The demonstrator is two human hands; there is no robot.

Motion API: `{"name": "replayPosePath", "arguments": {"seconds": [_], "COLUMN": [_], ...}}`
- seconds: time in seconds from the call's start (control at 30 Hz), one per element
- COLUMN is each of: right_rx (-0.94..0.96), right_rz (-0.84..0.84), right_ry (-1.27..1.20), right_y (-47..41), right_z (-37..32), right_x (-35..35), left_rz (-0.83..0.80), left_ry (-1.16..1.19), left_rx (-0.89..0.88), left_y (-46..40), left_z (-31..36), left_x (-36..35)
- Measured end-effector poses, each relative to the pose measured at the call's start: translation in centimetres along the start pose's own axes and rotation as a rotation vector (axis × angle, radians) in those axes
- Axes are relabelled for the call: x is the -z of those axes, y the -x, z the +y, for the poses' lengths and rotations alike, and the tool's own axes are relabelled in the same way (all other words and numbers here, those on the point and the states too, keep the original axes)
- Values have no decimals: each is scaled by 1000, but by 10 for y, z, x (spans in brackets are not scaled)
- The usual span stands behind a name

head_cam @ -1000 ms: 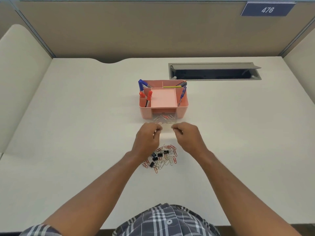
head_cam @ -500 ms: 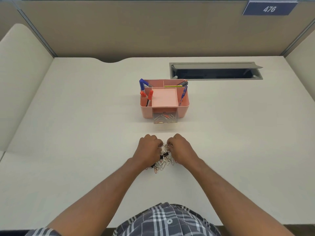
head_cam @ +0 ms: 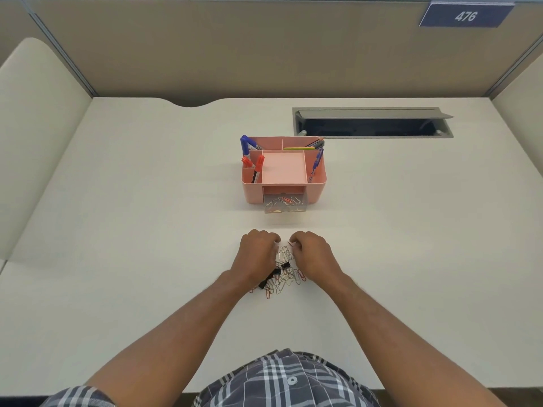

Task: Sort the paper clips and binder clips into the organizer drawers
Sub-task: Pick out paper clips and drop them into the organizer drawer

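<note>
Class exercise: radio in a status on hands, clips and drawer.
Left hand, right hand curled over clip pile. Clear drawer open, holds paper clips. Path unobstructed.

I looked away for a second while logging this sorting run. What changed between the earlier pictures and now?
Both hands pulled back from the open drawer to the clip pile. The left hand and right hand now sit curled over the pile's far side, fingers in the clips; what they hold is hidden. The organizer, its pens and the drawer stayed put.
</note>
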State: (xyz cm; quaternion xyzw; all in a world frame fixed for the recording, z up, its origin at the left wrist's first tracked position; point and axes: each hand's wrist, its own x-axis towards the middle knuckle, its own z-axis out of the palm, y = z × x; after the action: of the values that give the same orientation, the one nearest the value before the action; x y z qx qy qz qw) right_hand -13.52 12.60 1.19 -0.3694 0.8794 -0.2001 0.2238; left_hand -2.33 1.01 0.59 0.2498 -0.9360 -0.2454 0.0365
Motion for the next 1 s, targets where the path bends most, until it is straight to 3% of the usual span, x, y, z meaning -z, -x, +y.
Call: {"name": "replayPosePath", "arguments": {"seconds": [0.17, 0.33, 0.47, 0.63, 0.73, 0.83, 1.0], "right_rx": [-68, -148, -191, -98, -3, 149, 265], "right_rz": [-1, -7, 12, 93, 234, 394, 390], "right_ry": [-154, -394, -584, -665, -633, -452, -127], "right_y": [-2, -2, -3, -9, -19, -33, -55], "right_z": [-1, 0, -3, -16, -27, -39, -45], "right_x": [3, 12, 23, 44, 59, 72, 73], "left_rz": [13, 41, 133, 317, 421, 463, 476], "left_ry": [70, 298, 455, 550, 547, 529, 469], "left_rx": [0, 111, 180, 148, 104, 77, 92], "left_y": [-5, -4, -5, -12, -23, -36, -53], "left_z": [5, 6, 9, 15, 17, 18, 17], "left_x": [4, 7, 16, 34, 45, 52, 53]}}
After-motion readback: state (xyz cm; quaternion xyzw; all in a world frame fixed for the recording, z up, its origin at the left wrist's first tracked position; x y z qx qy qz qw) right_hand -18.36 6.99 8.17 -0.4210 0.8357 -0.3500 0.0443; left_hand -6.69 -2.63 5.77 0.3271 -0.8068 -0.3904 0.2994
